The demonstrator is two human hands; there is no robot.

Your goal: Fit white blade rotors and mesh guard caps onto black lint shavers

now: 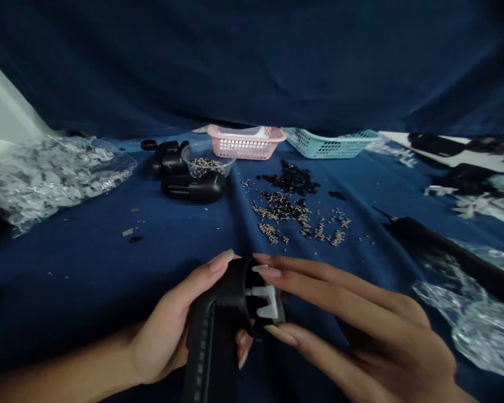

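A black plastic housing (224,305) with a ridged handle and a round open end is gripped in my left hand (163,327). The thumb lies on top and fingertips show underneath. Inside the open end, facing right, sits a white pronged plastic part (271,302). My right hand (361,313) pinches this part at the rim, with fingers above and the thumb below. How deep the part sits inside the housing is hard to make out.
Beyond my hands lie small screws (281,207) and black pieces (292,178). Black housings (197,187) stand by a clear bowl (208,159). Pink (247,146) and teal baskets (336,145) are behind. A bag of parts (59,173) lies left, a black screwdriver-like tool (445,246) right.
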